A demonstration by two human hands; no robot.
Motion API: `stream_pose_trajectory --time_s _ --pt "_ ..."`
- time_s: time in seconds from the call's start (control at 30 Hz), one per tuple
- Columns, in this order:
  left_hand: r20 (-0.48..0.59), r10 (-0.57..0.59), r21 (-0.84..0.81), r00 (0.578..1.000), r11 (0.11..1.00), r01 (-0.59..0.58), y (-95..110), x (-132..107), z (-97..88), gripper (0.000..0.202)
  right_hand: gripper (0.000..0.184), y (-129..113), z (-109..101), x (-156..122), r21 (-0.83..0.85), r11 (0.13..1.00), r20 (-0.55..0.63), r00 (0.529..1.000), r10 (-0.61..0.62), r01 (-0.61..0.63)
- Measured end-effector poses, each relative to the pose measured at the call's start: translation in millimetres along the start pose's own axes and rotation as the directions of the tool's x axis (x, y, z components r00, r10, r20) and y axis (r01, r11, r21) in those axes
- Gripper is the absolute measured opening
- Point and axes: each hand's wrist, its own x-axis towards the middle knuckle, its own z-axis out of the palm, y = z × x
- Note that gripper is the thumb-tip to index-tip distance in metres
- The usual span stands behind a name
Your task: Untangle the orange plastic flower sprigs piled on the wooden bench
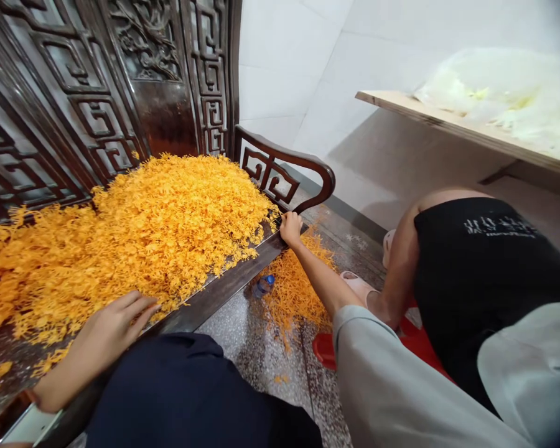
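My left hand [116, 326] is at the front edge of a dark wooden bench, beside a large heap of thin, branching orange strands [177, 218]. Its thumb and fingertips come together in a pinch, and whatever lies between them is too small to make out. Farther off, at the bench's front right corner, my right hand [290, 228] is closed, its fingers curled. What it holds, if anything, is hidden. Below it, more orange strands [296, 292] lie in a loose pile on the floor.
A carved armrest [308, 174] rises behind my right hand. A blue-capped bottle [264, 285] stands on the floor by the pile. To the right are a bent leg in black shorts [476, 267], pink slippers and red plastic [325, 350]. A wooden shelf [448, 121] carries a pale plastic bag.
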Motion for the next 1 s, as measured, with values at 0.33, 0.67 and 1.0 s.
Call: stream_pose_trajectory --time_s 0.33,0.67,1.0 --pt "0.017 -0.025 0.056 1.000 0.998 0.024 -5 -6 -10.3 0.038 0.033 -4 -6 -4 0.028 0.997 -0.079 0.994 -0.072 0.075" --pt "-0.008 0.017 0.089 1.000 0.996 -0.016 -8 -7 -4.8 0.015 0.035 -5 -8 -6 0.014 0.983 -0.080 0.980 -0.181 0.183" --pt "-0.065 0.003 0.083 0.998 0.997 0.003 -2 -6 -7.4 0.020 0.027 -4 -9 -7 0.021 0.979 -0.073 0.977 -0.202 0.204"
